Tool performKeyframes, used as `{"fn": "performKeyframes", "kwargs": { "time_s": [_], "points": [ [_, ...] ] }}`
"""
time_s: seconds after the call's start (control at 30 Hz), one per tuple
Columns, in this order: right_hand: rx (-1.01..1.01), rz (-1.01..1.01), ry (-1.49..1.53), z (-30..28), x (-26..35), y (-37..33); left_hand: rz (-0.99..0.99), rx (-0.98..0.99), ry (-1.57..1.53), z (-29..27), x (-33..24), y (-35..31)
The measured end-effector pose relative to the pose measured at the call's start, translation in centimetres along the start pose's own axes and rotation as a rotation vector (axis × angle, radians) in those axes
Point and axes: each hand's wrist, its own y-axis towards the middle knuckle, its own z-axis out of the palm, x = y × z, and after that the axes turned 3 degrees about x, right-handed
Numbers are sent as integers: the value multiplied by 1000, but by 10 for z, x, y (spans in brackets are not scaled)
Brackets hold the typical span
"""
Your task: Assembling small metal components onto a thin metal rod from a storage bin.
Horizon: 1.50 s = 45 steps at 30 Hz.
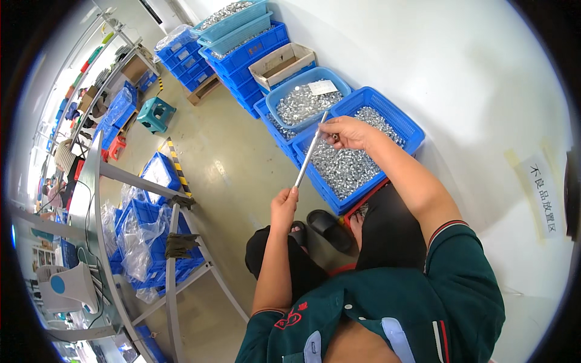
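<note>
A thin silver metal rod point(309, 153) runs slantwise in front of me, its far end higher and to the right. My left hand point(283, 209) is closed around its near end. Beside the rod's far end, my right hand point(346, 132) has its fingers bent and pinched together. A small brownish, ring-like metal part point(335, 138) shows among those fingers; whether they also grip the rod, I cannot tell. Under the right hand sits a blue basket point(414, 130) full of small shiny metal parts point(344, 172).
A lighter blue basket point(283, 98) of metal parts stands just beyond. Farther back are stacked blue crates point(233, 75) and a cardboard box point(281, 65). On the left stand a metal-framed bench point(172, 284) and plastic-wrapped crates point(142, 242). A black slipper point(330, 230) lies by my feet.
</note>
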Motion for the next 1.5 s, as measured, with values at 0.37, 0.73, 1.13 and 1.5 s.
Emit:
{"fn": "performKeyframes", "kwargs": {
  "time_s": [0.37,0.73,1.13,1.5],
  "points": [
    [-135,-51,340,-25,3,0,-27,-23,0,-4,1,0],
    [-158,-138,479,-20,10,-7,6,35,57,-2,8,0],
    [62,-97,556,-18,11,-7,0,45,34,-1,8,-1],
    [37,-82,496,-5,9,-6,-19,13,-8,3,3,-2]
  ]
}}
